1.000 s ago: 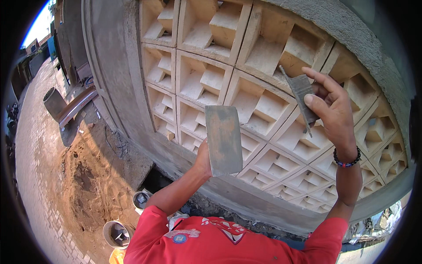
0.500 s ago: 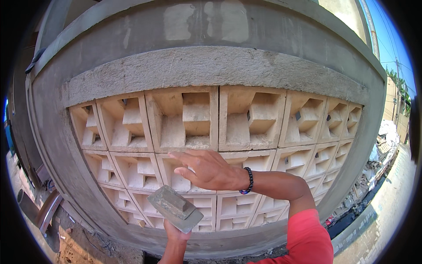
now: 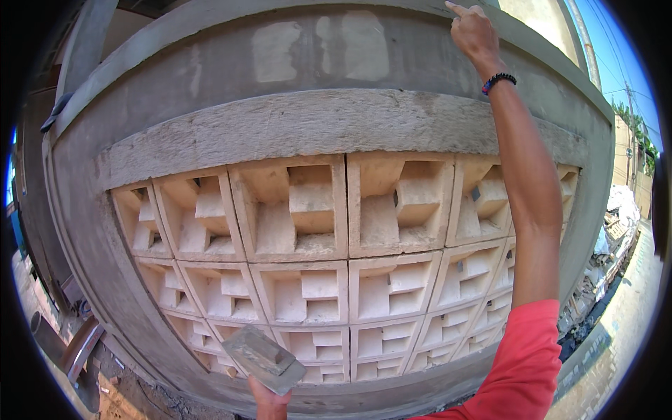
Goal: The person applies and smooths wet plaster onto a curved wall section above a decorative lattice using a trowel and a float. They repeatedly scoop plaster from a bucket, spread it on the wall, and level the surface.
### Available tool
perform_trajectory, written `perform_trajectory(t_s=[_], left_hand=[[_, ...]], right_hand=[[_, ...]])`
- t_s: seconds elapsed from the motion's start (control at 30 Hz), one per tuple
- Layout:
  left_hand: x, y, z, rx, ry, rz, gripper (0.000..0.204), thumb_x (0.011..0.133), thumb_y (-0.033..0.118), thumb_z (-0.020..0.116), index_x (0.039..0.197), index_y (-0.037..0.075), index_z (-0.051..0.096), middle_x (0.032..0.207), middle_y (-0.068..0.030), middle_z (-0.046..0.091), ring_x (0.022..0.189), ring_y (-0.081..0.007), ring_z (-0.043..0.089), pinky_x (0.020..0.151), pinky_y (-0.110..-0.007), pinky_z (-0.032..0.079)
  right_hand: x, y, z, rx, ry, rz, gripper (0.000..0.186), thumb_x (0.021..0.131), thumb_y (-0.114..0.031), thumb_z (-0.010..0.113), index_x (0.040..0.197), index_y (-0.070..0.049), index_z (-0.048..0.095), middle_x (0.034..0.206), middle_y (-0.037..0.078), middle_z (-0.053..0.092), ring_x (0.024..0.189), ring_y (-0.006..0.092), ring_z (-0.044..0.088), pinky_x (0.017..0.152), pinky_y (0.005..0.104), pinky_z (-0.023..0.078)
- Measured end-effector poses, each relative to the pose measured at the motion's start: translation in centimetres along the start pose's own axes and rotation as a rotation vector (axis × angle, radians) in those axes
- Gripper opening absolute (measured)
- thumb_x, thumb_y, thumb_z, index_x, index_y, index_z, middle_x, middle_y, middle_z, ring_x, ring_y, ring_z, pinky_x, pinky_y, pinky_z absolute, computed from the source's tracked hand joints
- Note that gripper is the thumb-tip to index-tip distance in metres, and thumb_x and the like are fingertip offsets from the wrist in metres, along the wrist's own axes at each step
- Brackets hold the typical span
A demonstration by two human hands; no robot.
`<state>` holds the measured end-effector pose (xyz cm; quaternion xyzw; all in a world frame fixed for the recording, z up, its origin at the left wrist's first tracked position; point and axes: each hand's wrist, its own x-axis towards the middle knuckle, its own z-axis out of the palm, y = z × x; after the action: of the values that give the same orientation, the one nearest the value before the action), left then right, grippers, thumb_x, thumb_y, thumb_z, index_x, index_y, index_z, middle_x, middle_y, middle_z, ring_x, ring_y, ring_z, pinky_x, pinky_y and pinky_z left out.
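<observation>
My left hand (image 3: 269,397), low in the view, is closed on a grey, mortar-stained plastering float (image 3: 245,344). The float is a flat rectangular plate with a raised block on the face I see, and it is tilted in front of the lower blocks. My right hand (image 3: 477,33), with a dark bead bracelet at the wrist, is stretched high toward the wall's top ledge (image 3: 413,5). One finger points out and the others look bent; nothing shows in it. Whether the fingertip touches the ledge I cannot tell. Below it runs a rough plaster band (image 3: 301,126).
Pale ventilation blocks (image 3: 301,294) fill the recess in several rows. Smooth grey plaster (image 3: 175,91) frames them. On the right, rubble and white sacks (image 3: 616,224) lie beside a paved path (image 3: 616,343). Dirt and debris (image 3: 133,399) cover the ground at lower left.
My right hand has risen from in front of the blocks to the top ledge, its arm now extended. The float in my left hand has shifted down and left. The view has tilted up slightly.
</observation>
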<state>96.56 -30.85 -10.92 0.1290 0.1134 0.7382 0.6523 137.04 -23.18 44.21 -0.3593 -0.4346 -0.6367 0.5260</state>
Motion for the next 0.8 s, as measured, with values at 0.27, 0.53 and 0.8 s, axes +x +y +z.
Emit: perform_trajectory(t_s=[0.27,0.53,0.8], left_hand=[[-0.3,0.3,-0.2,0.025,-0.043,-0.024,0.031,0.09,0.033,0.042,0.11,0.011,0.053,0.104,-0.0036,0.06,0.093,-0.0222,0.058,0.078,-0.039,0.049],[-0.2,0.6,-0.8,-0.015,-0.012,-0.032,0.033,0.089,0.034,0.044,0.111,0.011,0.052,0.105,-0.0061,0.059,0.094,-0.0258,0.057,0.079,-0.044,0.048],[-0.4,0.8,-0.5,0.017,-0.01,-0.025,0.032,0.089,0.033,0.043,0.11,0.011,0.053,0.102,-0.0051,0.06,0.093,-0.024,0.058,0.079,-0.041,0.048]], right_hand=[[-0.2,-2.0,-0.1,-0.082,-0.143,0.003,0.033,0.084,-0.014,0.047,0.113,-0.02,0.061,0.091,0.016,0.055,0.086,0.0339,0.056,0.077,0.0433,0.047],[-0.3,-2.2,0.1,-0.049,-0.13,0.053,0.034,0.085,-0.013,0.045,0.113,-0.025,0.061,0.093,0.012,0.055,0.088,0.0309,0.057,0.08,0.0416,0.047],[0.1,-1.5,0.2,-0.005,-0.013,0.036,0.034,0.085,-0.014,0.045,0.114,-0.022,0.061,0.095,0.013,0.058,0.089,0.0309,0.058,0.08,0.0413,0.047]])
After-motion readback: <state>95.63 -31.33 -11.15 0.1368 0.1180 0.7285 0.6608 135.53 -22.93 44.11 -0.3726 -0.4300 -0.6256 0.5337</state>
